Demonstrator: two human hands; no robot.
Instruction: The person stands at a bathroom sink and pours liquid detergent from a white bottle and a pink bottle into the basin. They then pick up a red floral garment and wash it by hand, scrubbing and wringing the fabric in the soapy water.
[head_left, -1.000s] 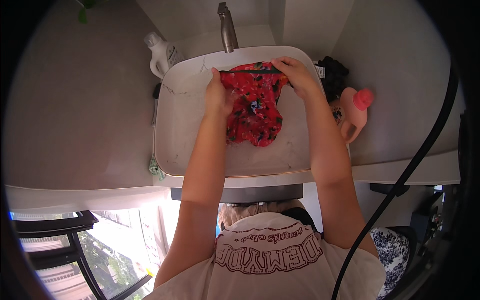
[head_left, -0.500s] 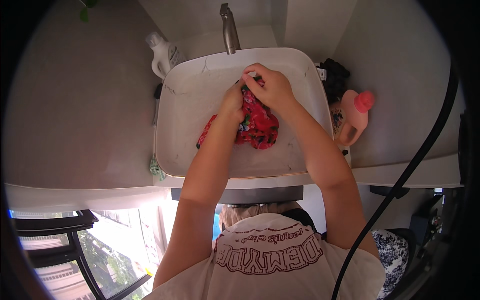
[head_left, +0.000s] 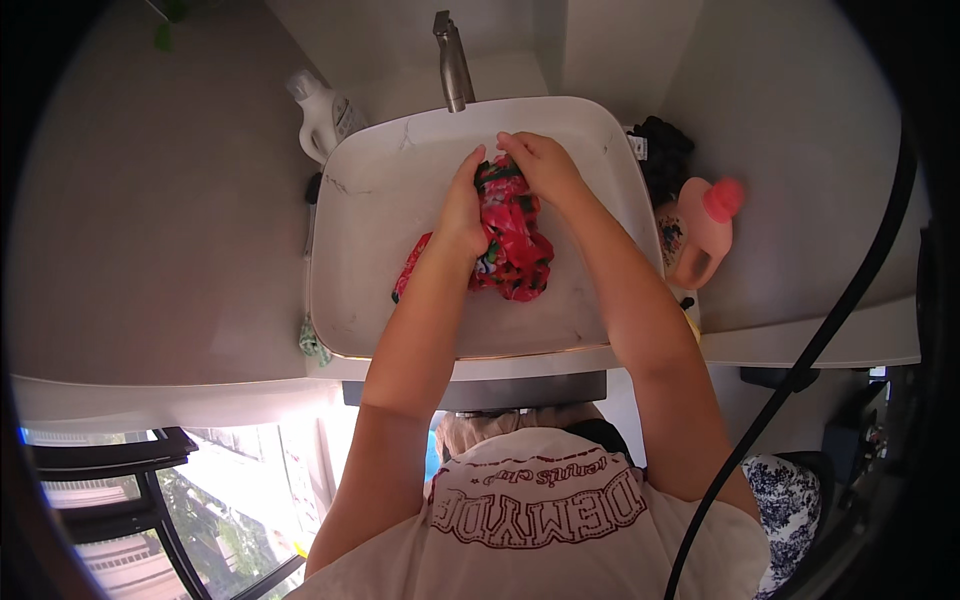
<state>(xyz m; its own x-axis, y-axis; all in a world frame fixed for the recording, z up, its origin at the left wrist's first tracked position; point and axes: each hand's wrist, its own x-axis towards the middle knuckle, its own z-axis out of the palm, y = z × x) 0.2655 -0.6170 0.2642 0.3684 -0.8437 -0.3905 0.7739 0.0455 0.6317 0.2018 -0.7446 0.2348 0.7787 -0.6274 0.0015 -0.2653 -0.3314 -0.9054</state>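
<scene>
A red floral cloth (head_left: 515, 245) lies bunched in the white sink (head_left: 375, 290), its upper end raised between my hands. My left hand (head_left: 464, 208) holds the cloth along its left side, with the fingers pointing toward the faucet. At the cloth's upper right edge, my right hand (head_left: 543, 167) grips it with bent fingers; part of that grip is hidden. The fingertips of the two hands are a little apart. Part of the cloth sticks out to the left from under my left forearm.
Beyond the hands, a metal faucet (head_left: 453, 65) overhangs the sink's back rim. A white jug (head_left: 322, 115) stands at the back left. On the right are a pink bottle (head_left: 703, 230) and a black bundle (head_left: 664, 158). A black cable (head_left: 820, 335) crosses the right side.
My fingertips, close together before, have moved apart, and more of the cloth's upper end shows between them. The cloth stays bunched in about the same place.
</scene>
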